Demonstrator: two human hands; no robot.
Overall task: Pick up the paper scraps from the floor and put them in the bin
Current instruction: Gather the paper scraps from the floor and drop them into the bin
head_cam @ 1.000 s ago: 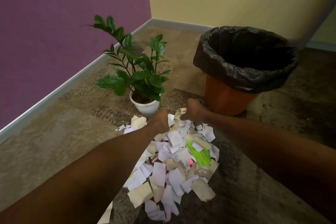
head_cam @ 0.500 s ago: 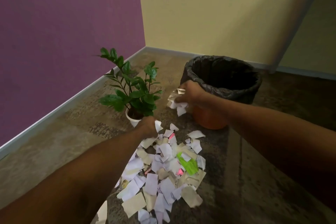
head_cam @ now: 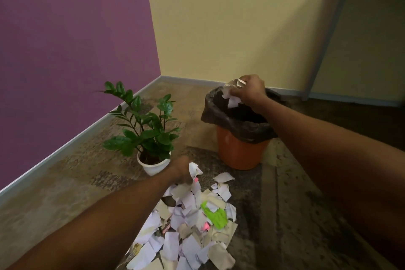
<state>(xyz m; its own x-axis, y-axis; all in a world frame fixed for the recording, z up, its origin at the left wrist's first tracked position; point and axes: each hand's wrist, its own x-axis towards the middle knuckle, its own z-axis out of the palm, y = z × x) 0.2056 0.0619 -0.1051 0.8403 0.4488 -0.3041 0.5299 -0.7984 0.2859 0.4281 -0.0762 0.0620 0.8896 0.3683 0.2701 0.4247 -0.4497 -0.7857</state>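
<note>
A heap of torn paper scraps (head_cam: 190, 223), mostly white and beige with one bright green piece (head_cam: 215, 217), lies on the floor in front of me. An orange bin (head_cam: 238, 149) lined with a black bag stands beyond the heap. My right hand (head_cam: 249, 90) is over the bin's mouth, shut on a bunch of white scraps (head_cam: 233, 94). My left hand (head_cam: 182, 171) is low at the far end of the heap, fingers closed on some scraps (head_cam: 195, 170) there.
A green plant in a white pot (head_cam: 153, 163) stands just left of my left hand. A purple wall (head_cam: 65, 50) runs along the left and a yellow wall (head_cam: 230, 17) along the back. The floor (head_cam: 306, 215) is mottled brown.
My right hand has risen from the heap with a bunch of scraps and moved over the bin. My left hand stays low at the heap's far end.
</note>
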